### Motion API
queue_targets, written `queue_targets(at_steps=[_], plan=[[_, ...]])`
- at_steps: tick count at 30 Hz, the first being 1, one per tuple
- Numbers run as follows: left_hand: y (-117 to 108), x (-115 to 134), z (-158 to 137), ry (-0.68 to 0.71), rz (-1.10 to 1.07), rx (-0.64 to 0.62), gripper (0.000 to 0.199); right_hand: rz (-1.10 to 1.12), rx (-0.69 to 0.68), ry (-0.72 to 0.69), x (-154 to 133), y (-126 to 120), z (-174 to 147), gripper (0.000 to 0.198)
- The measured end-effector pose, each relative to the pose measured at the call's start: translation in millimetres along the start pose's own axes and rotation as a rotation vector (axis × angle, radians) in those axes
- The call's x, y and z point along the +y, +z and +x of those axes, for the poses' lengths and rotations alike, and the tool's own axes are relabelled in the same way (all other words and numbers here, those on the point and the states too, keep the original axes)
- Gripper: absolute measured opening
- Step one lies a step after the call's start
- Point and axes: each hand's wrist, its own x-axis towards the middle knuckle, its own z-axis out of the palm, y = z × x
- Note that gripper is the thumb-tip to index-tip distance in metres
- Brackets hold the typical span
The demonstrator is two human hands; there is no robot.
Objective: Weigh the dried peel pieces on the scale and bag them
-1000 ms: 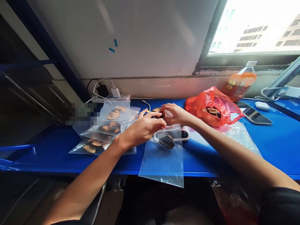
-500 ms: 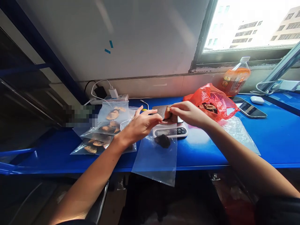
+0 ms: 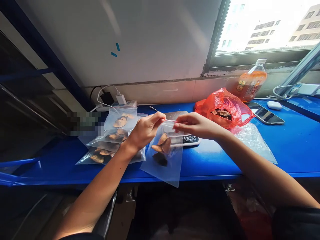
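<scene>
A clear zip bag [image 3: 172, 170] hangs by its top edge between my two hands, in front of the blue table's edge. Several brown dried slices [image 3: 164, 145] and a darker piece [image 3: 160, 159] show inside it. My left hand [image 3: 147, 128] pinches the bag's upper left corner. At the upper right corner, my right hand [image 3: 193, 125] grips the same edge between thumb and fingers. Behind the bag stands a white kitchen scale [image 3: 192, 141] with a metal top, partly covered by the bag and my hands.
Filled zip bags [image 3: 110, 146] lie stacked at left. On the right, a red plastic bag [image 3: 222, 103] holds more dried slices beside flat clear bags [image 3: 260, 143]. Farther right are a phone [image 3: 267, 115], a white earphone case [image 3: 274, 105] and an orange drink bottle [image 3: 252, 85]. A power strip [image 3: 127, 104] sits against the wall.
The slices in my right hand have gone into the bag, and that hand now grips the bag's edge. My left hand has closed from spread fingers to a pinch, with the bag slightly higher.
</scene>
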Motion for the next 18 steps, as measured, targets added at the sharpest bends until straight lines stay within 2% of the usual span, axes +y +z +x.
queue_targets(at_steps=[5, 10, 12, 18], plan=[[-0.7, -4.2, 4.5, -0.173, -0.382, 0.054, 0.026, 0.123, 0.262, -0.021, 2.1, -2.9, 0.8, 0.017], [-5.2, -9.1, 8.5, -0.287, -0.518, 0.112, 0.026, 0.272, 0.517, -0.041, 5.3, -1.8, 5.5, 0.018], [-5.5, -10.2, 8.8, -0.300, -0.547, 0.138, 0.025, 0.305, 0.546, -0.052, 6.6, -1.0, 7.0, 0.018], [-2.5, -11.7, 8.3, -0.347, -0.592, 0.168, 0.031, 0.276, 0.490, -0.058, 7.5, 2.9, 8.1, 0.021]])
